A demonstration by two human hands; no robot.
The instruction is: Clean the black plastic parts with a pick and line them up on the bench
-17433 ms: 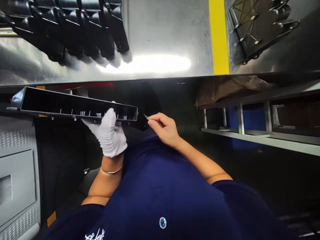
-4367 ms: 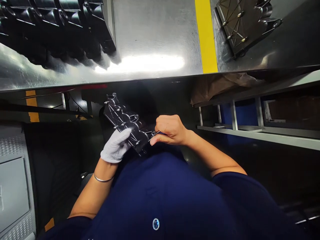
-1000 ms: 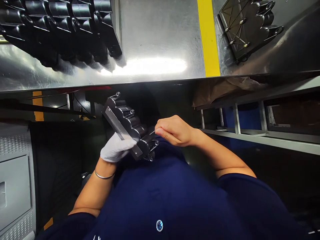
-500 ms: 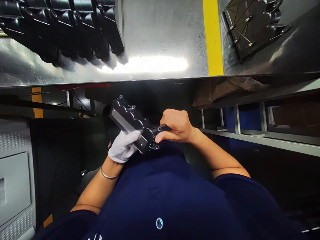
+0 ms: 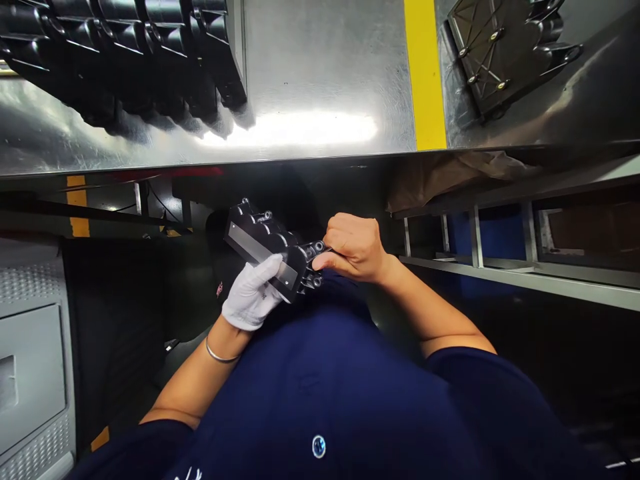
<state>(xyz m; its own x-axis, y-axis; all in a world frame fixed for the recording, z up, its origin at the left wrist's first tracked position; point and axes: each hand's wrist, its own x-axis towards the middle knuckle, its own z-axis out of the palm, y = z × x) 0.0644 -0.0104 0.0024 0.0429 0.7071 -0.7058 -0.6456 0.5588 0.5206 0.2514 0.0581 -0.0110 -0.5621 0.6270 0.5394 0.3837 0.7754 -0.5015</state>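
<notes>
A black molded plastic part (image 5: 263, 243) with a scalloped side, round lugs and a flat grey strip is held at a slant in front of my body. My left hand (image 5: 254, 293), in a white glove, grips its lower end, thumb across the strip and fingers underneath. My bare right hand (image 5: 354, 245) is closed in a fist at the right end, by the lugs, with the thumb pointing toward them. Something thin and dark shows between thumb and fingers; what it is, I cannot make out.
Beyond my hands runs a metal table (image 5: 325, 80) with a yellow stripe (image 5: 425, 73). Several black molded parts (image 5: 130, 60) stand at its left, another black part (image 5: 505, 53) lies right. A metal frame (image 5: 500, 267) is at the right, a grey plastic case (image 5: 30, 360) at the left.
The black part and my left hand have shifted slightly to the right, and the part's right end has risen a little. My right hand stays closed by the lugs.
</notes>
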